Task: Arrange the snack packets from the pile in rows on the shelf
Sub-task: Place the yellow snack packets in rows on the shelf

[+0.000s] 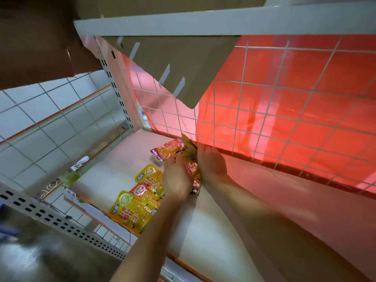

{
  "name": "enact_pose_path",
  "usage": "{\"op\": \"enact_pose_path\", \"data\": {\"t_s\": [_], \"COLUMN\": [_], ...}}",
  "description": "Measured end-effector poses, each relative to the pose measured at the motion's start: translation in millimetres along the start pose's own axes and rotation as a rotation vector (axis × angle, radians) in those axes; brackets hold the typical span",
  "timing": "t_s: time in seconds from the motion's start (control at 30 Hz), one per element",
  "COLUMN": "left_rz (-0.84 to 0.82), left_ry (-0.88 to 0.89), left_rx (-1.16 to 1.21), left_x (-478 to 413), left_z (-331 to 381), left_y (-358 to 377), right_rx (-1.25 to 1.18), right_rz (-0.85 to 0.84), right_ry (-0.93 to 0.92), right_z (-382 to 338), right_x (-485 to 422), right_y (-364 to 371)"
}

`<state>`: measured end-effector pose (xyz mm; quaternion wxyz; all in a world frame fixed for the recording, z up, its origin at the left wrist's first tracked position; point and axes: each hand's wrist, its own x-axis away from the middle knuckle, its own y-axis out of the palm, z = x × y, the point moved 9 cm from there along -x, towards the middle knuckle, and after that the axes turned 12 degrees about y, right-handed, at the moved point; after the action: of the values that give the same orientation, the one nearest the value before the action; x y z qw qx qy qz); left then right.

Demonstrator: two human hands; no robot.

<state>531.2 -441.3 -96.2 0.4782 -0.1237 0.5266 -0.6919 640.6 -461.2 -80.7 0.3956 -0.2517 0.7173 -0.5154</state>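
Pressing a few snack packets [194, 169] upright between the flat left hand [177, 178] and right hand [212, 165] by the shelf's [213, 231] wire grid [242, 86]; other packets [132, 212] lie overlapping nearby, the rows seemingly barely begun

Both hands reach forward, side by side, palms turned in toward each other.

The left hand [176, 178] shows its back to the camera, fingers together and nearly straight, pointing away from the body. The right hand [212, 165] lies just to its right and a little farther out, fingers long and straight, the palm's edge down. A few packets [193, 169] stand pressed between the two palms. Neither thumb shows. The left forearm [146, 231] runs straight out from the body, and the right forearm [254, 202] angles in from the right, blurred.
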Motion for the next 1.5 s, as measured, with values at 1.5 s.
{"op": "enact_pose_path", "data": {"t_s": [1.5], "left_rz": [-0.721], "left_ry": [-0.012], "left_rx": [0.958], "left_x": [201.7], "left_z": [346.7], "left_y": [128.0], "right_rx": [-0.912], "right_rz": [0.234], "right_ry": [1.077], "right_z": [456.9], "right_x": [305.2], "right_y": [-181.0]}}
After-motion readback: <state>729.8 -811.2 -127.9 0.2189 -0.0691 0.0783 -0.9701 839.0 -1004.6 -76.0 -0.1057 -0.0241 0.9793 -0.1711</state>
